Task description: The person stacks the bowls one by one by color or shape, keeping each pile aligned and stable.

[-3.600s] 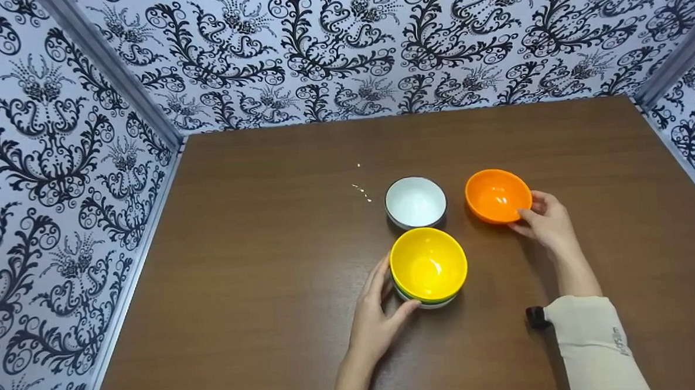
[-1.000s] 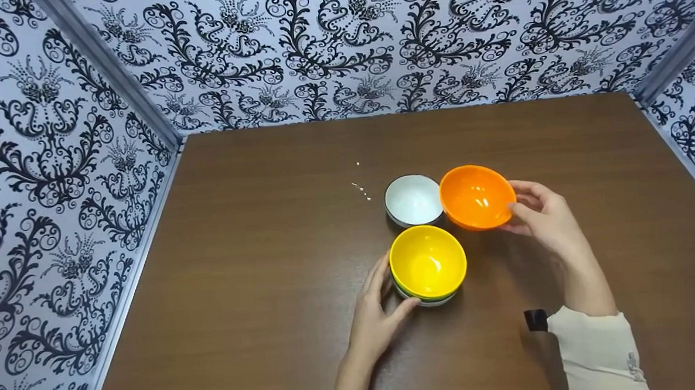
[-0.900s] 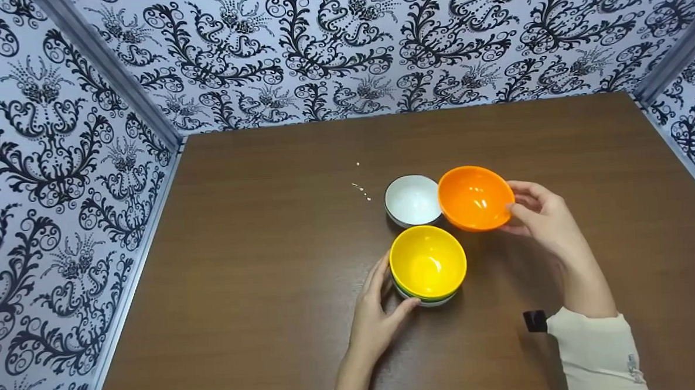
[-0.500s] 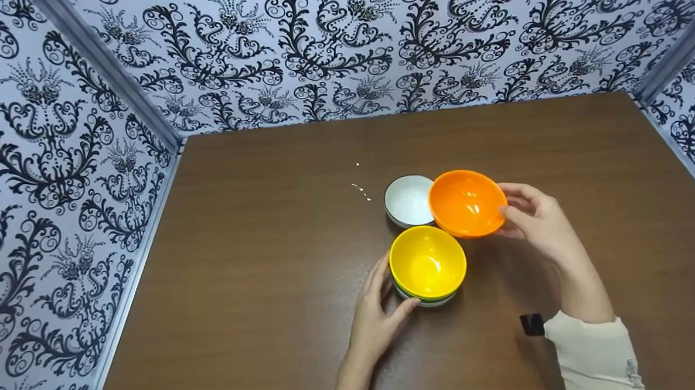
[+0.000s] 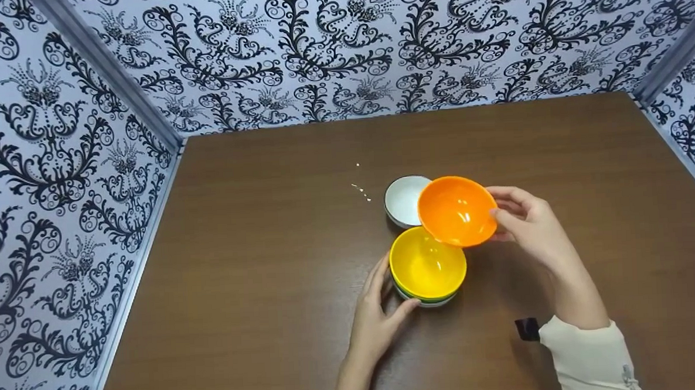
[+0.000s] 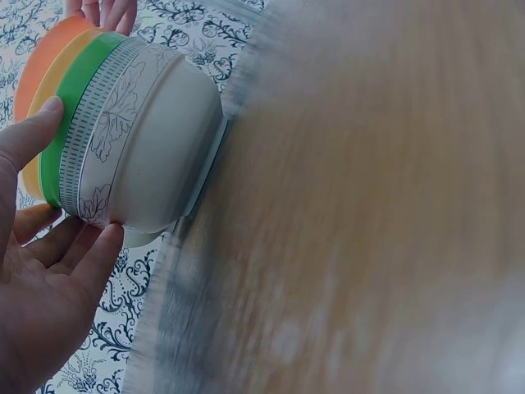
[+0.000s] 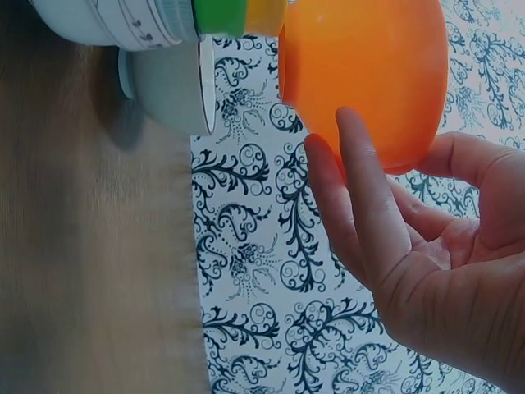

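My right hand [image 5: 504, 222] pinches the rim of an orange bowl [image 5: 457, 211] and holds it tilted in the air, overlapping the far edge of a yellow bowl [image 5: 427, 268]. The yellow bowl tops a stack over a green bowl [image 6: 78, 107] and a white patterned bowl [image 6: 152, 148]. My left hand [image 5: 387, 293] cups the stack's left side, thumb at the front. In the right wrist view my fingers [image 7: 369, 213] lie under the orange bowl [image 7: 369, 74]. A single white bowl [image 5: 401, 199] stands behind the stack, partly hidden by the orange one.
The brown table [image 5: 268, 269] is enclosed by black-and-white patterned walls [image 5: 58, 143] on the left, back and right. A few tiny white specks [image 5: 362, 191] lie left of the white bowl. A black wrist camera mount [image 5: 526, 329] sits by my right sleeve.
My right hand lifted the orange bowl off the table and carried it left and nearer, until it overlaps the yellow bowl. The left hand and the stack stayed put.
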{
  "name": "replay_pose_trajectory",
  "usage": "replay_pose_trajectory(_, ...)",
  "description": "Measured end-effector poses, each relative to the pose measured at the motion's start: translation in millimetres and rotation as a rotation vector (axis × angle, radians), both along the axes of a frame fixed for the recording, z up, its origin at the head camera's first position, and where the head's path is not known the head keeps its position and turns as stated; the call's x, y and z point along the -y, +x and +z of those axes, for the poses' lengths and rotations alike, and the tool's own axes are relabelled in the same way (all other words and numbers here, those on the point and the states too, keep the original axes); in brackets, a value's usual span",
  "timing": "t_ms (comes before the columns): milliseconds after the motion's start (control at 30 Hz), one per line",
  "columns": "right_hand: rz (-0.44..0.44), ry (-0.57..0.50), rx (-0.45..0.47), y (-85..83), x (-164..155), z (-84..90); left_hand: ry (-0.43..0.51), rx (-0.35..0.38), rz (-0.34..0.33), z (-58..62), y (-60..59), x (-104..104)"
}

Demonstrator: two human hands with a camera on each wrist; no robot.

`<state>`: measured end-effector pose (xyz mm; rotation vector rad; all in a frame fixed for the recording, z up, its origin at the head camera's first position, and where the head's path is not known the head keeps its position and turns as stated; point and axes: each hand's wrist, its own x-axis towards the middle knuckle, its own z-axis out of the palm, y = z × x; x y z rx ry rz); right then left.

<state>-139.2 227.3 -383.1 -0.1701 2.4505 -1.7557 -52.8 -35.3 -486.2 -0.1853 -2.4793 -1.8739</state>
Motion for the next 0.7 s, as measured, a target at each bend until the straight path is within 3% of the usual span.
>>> replay_pose_trajectory(200, 0.007, -0.008, 0.003, 1.5, 6.7, 1.6, 0.013, -0.007, -0.008, 0.0, -0.1, 0.2)
replay_pose_trajectory(700, 0.002, 0.088, -0.022, 6.8, 22.5, 1.2, 0.025, -0.004, -0.014, -0.7, -1.0, 0.7)
